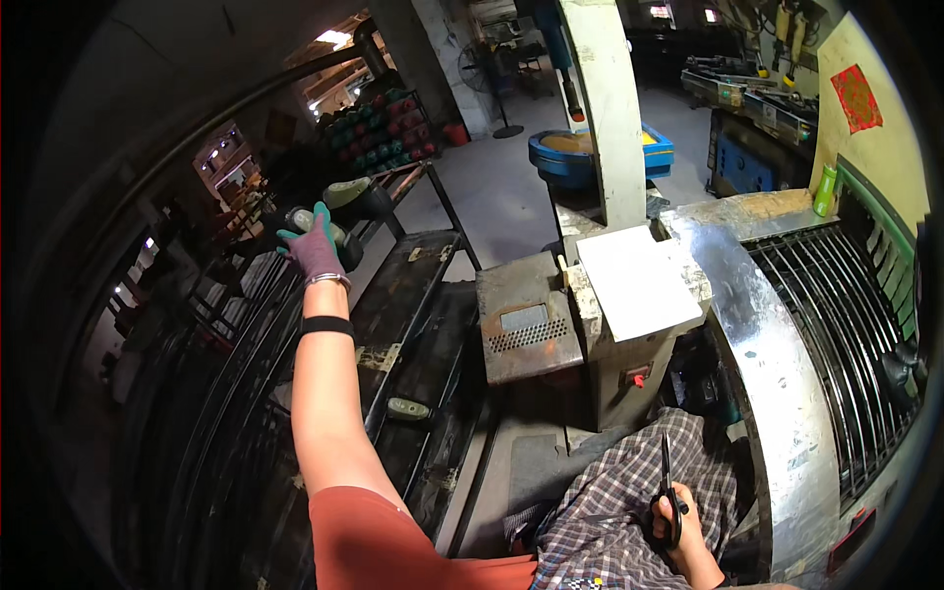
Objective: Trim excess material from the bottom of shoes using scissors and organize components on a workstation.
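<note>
Scissors (668,492) sit in the right hand (681,526), down low over the checked cloth (619,492) on the lap, blades pointing up and away from the body, fingers threaded through the black handles and closed around them. Meanwhile the left hand (315,246), in a purple and green glove, is stretched way out to the left and wrapped around a pale greenish piece (329,231) on the dark metal rack (413,295), fingers curled onto it; can't tell how tight the grip is from here

My take on doing this well: with one arm reaching that far, the scissors hand should stay parked and quiet, tips aimed off the leg and off the cloth, so nothing gets snagged while the eyes are on the rack. I'd get the gloved fingers fully around the piece before pulling, since another similar one (349,192) sits just beside it and could get knocked. The steel roller guard (777,334) and the small stand with the white board (637,280) are close on the right, so keep that elbow tucked
</note>
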`<state>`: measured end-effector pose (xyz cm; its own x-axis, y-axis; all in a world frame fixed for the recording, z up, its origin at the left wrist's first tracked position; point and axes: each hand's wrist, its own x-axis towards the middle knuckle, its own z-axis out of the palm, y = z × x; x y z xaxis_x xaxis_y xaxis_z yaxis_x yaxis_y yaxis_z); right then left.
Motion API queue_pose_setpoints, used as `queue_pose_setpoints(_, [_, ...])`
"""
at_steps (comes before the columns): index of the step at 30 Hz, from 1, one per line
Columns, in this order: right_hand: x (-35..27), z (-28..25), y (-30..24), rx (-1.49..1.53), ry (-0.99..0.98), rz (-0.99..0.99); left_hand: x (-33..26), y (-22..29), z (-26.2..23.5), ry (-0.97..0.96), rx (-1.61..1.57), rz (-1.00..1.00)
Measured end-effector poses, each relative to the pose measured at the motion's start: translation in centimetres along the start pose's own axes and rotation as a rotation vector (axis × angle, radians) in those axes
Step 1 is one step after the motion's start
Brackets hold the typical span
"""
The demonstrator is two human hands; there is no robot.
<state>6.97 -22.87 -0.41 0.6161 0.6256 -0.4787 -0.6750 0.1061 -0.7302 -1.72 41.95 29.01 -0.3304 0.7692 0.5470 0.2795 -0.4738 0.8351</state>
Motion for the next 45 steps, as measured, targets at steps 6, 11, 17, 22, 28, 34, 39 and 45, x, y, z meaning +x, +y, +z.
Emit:
queue_pose_setpoints(6, [2.6, -3.8, 3.7, -0.098, 0.033, -0.088, 0.8, -1.3, 5.4, -0.083, -0.025, -0.246])
queue_pose_setpoints(11, [2.1, -4.3, 3.8, -0.111, 0.132, -0.073, 0.9, -2.1, 10.0, -0.145, 0.063, -0.338])
queue_pose_setpoints(17, [0.6, -4.7, 2.8, -0.09, 0.208, -0.005, 6.6, -5.1, 14.5, -0.137, 0.228, -0.28])
queue_pose_setpoints(22, [-2.3, -3.5, 0.5, -0.251, 0.374, -0.025, 5.0, -5.5, 17.2, -0.369, 0.875, 0.174])
queue_pose_setpoints(28, [-5.6, -6.5, -5.4, -0.744, 0.632, -0.499, -0.4, -6.8, 17.4, -0.252, 0.841, 0.868])
queue_pose_setpoints(34, [-11.2, -13.9, -8.9, -1.215, 1.17, -0.754, -31.0, 7.7, 18.3, -0.703, -0.375, 0.668])
queue_pose_setpoints(39, [-15.5, -17.8, -6.7, -1.331, 1.422, -0.543, -57.7, 19.3, 13.6, -1.672, -0.723, 0.6])
queue_pose_setpoints(45, [-17.3, -20.3, -2.2, -1.267, 1.571, -0.536, -80.9, 28.2, 11.5, -1.929, -0.631, 1.1])
